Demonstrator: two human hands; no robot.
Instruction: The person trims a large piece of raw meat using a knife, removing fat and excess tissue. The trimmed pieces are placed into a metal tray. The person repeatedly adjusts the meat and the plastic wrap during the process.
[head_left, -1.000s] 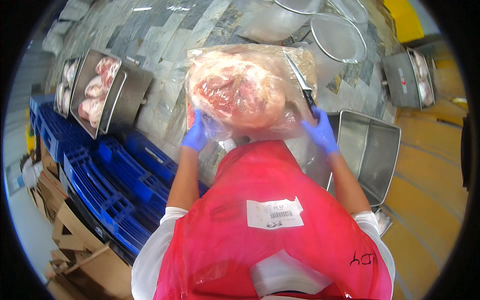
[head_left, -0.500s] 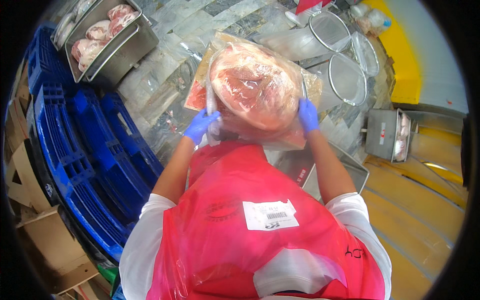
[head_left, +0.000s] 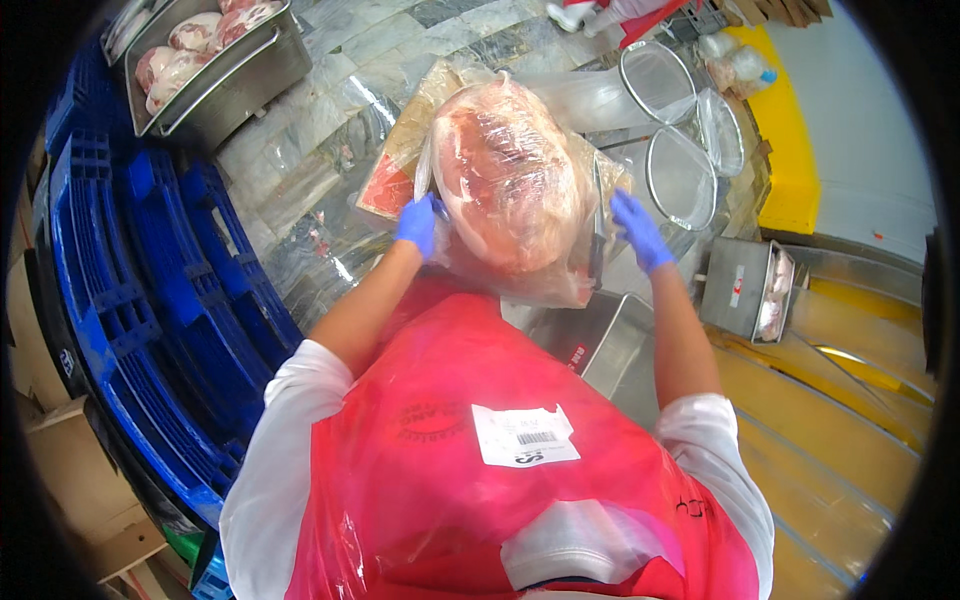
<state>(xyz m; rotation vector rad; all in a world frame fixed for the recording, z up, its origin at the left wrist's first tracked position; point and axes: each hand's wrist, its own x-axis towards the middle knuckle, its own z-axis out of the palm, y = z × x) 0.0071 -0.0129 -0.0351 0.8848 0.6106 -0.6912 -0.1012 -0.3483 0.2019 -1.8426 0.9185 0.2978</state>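
A large pink-and-white cut of meat (head_left: 505,180) lies in a clear plastic bag (head_left: 565,285) in front of me, on top of a cardboard box (head_left: 385,185). My left hand (head_left: 418,228), in a blue glove, has its fingers closed on the bag's left edge, beside the meat. At the bag's right side is my right hand (head_left: 643,232), also gloved in blue. Its fingers are stretched toward the film near the box's right edge, and whether their tips touch it is hard to see.
Blue plastic pallets (head_left: 120,270) stand at the left. A metal tub (head_left: 225,85) of meat pieces is at the far left. Bag-lined metal hoops (head_left: 683,178) stand at the far right. A steel bin (head_left: 735,285) sits at right, and another metal tub (head_left: 610,350) is beside my apron.
My right hand has moved outward from the bag's edge. My left hand has shifted slightly right, and the bagged meat now looks narrower and more upright in view.
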